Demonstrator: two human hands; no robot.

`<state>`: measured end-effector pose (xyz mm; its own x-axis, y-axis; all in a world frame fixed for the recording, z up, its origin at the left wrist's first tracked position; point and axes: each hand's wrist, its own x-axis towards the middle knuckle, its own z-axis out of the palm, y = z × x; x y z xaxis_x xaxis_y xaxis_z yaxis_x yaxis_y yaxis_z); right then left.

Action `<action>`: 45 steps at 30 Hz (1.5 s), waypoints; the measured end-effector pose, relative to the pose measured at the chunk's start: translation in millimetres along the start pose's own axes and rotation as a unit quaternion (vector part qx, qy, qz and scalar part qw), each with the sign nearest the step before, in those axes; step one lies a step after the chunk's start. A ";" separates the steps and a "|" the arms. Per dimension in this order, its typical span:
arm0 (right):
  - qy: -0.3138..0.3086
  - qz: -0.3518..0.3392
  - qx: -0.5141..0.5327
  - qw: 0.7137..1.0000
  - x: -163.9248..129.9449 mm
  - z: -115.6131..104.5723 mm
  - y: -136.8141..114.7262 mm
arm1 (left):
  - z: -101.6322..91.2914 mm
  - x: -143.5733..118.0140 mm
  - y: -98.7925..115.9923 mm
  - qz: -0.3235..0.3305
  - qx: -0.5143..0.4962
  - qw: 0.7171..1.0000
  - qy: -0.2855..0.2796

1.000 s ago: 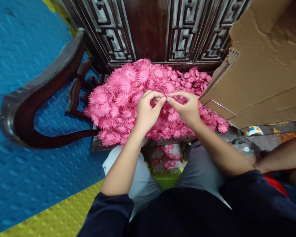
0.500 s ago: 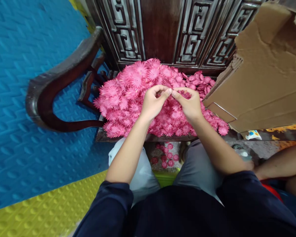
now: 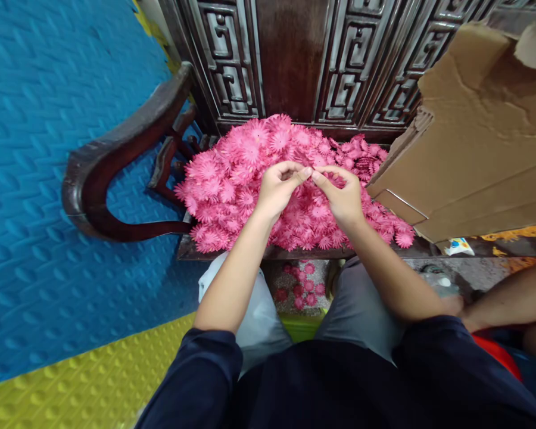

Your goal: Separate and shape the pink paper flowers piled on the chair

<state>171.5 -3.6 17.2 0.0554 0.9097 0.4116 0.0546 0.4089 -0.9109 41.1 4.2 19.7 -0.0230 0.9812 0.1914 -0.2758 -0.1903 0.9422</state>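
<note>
My left hand and my right hand meet at the fingertips above a heap of pink artificial flowers. Thumb and forefinger are pinched together on each. Whatever sits between the tips is too small to make out; darker pink petals show just behind them. The heap covers the seat of a dark carved wooden bench. On its right side the flowers are smaller and lie flatter, some of them in stacks.
A cardboard box borders the heap on the right. At left curves the bench's wooden armrest. Several pink flowers lie on the floor between my knees. Another person's limb reaches in at the right, near a clear plastic container.
The view has shifted slightly, so the scene sits a little lower. Both hands keep the same pinch, fingertips together, over the heap.
</note>
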 end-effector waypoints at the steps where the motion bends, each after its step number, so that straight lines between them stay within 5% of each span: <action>1: 0.002 -0.006 -0.004 1.000 -0.3 0.2 -1.1 | 0.2 -0.2 0.6 -0.003 -0.002 1.000 0.000; 7: 0.008 -0.012 -0.027 1.000 -0.1 -2.7 -1.9 | 1.0 0.3 0.2 -0.025 -0.025 0.999 -0.012; 16: 0.000 0.109 0.039 0.993 1.9 -5.8 0.8 | -2.4 3.1 -2.5 -0.054 -0.063 0.996 -0.012; 22: 0.073 0.173 0.047 0.981 5.3 -2.9 0.8 | -1.5 -0.4 -1.4 -0.030 -0.038 0.999 -0.002; 34: 0.115 0.160 0.057 0.979 2.9 1.6 -1.6 | 3.5 -5.1 -7.1 0.001 -0.036 0.998 0.045; 40: 0.189 0.126 0.023 0.974 23.8 -23.8 21.2 | -19.4 8.1 -1.2 0.096 0.050 0.986 0.130; 45: 0.182 0.108 -0.004 0.977 43.2 -48.1 39.7 | -37.9 15.2 3.2 0.148 0.140 0.955 0.218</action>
<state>224.0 48.4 0.2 0.4173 0.8881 0.1930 0.0097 0.2080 -0.9781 3.4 19.7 15.2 -0.4741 0.7912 0.3863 0.0705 -0.4032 0.9124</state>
